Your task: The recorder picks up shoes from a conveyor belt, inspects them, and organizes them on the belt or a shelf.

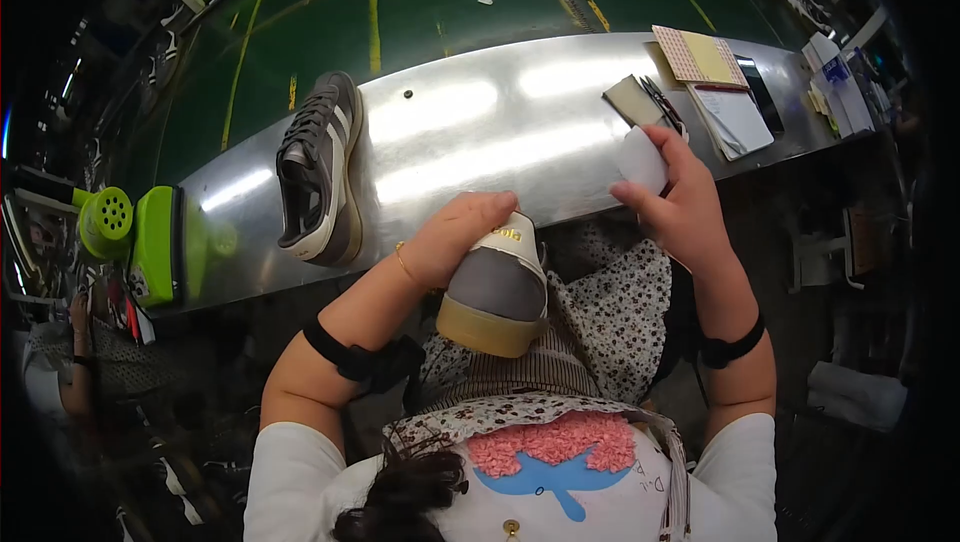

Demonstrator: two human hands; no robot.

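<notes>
My left hand (452, 234) is closed round a grey sneaker (495, 285) held over my lap. The heel of this shoe, with a white collar tab and a gum-coloured sole, faces me, while its front part is hidden. In my right hand (682, 204), a white rounded piece (643, 160), thin like paper or cloth, is pinched between thumb and fingers above the table's near edge. A second grey sneaker (322, 170) with white stripes rests on the table to the left, its toe pointing away from me.
The shiny metal table (450, 147) curves across. At its left stands a green device (158, 245) beside a green perforated round head (105, 222). On the right lie a beige block (632, 102), pens (660, 102), a notebook (735, 120) and a dark phone (762, 94). A small black bit (408, 95) sits mid-table.
</notes>
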